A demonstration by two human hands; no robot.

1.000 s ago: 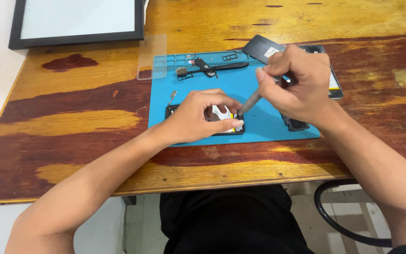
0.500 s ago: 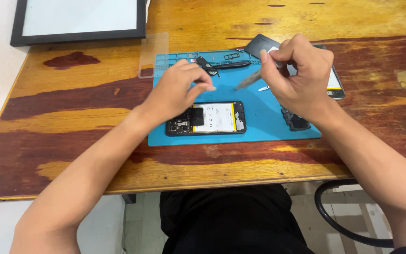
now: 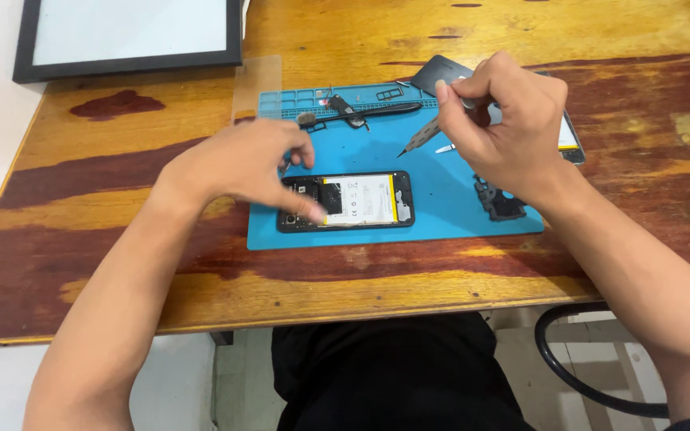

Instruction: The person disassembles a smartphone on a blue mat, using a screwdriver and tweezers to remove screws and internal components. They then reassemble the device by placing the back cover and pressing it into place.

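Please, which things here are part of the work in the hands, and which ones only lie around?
In use:
- opened phone, left hand touching its end
- screwdriver, held in the right hand
- blue mat under the phone

Lying about:
- black frame at the table corner
- small black part on the mat
- black tool along the mat's top edge

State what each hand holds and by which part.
The right hand pinches a slim screwdriver by its upper handle, tip down over the blue mat. The left hand holds nothing, its thumb resting on the opened phone.

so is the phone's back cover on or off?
Off. The phone lies on the blue mat with its battery and internals exposed.
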